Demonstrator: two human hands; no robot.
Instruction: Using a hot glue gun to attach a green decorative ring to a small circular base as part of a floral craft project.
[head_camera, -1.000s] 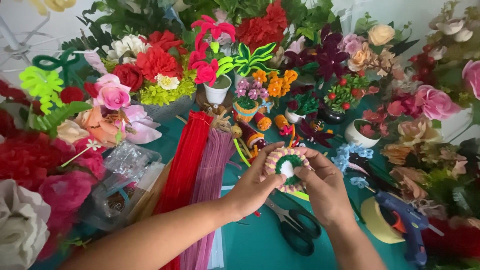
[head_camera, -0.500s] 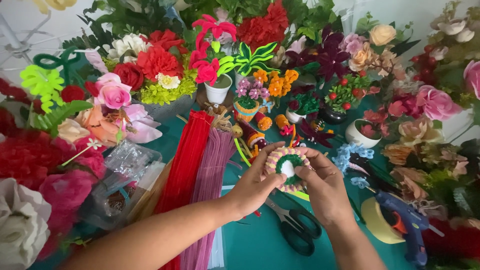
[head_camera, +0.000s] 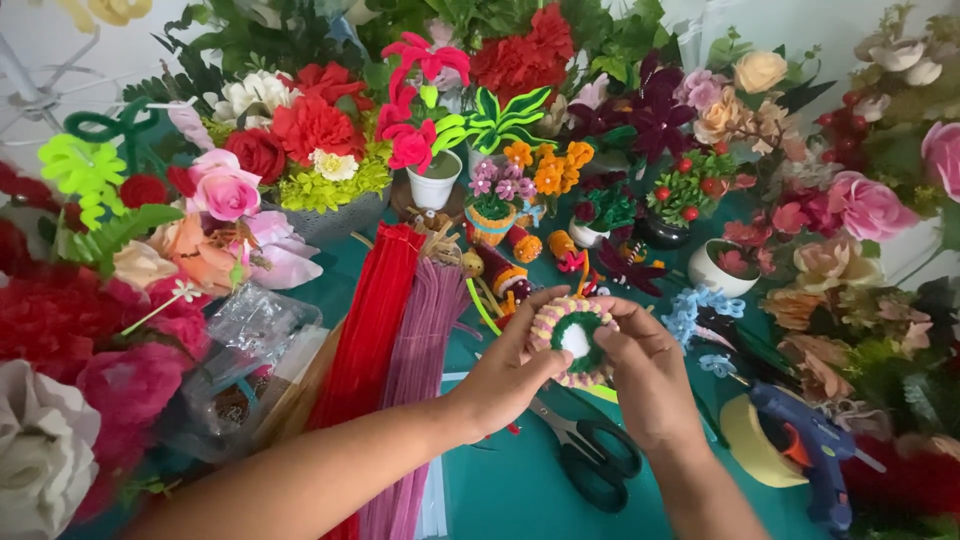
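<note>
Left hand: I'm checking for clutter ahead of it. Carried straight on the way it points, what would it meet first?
The left hand points up and right; beyond the round coiled piece it holds come the small striped figures, though depth is unclear.

This is a handicraft workspace for making artificial flowers, most likely in a home. A teal table (head_camera: 500, 490) serves as the bench. Around it crowd finished flowers and small potted pieces, among them a white pot (head_camera: 434, 186) at its far side. On the table lie bundles of red pipe cleaners (head_camera: 368, 330) and mauve pipe cleaners (head_camera: 415, 370), black-handled scissors (head_camera: 590, 455), a blue glue gun (head_camera: 810, 445) and a roll of yellow tape (head_camera: 752, 445).
</note>
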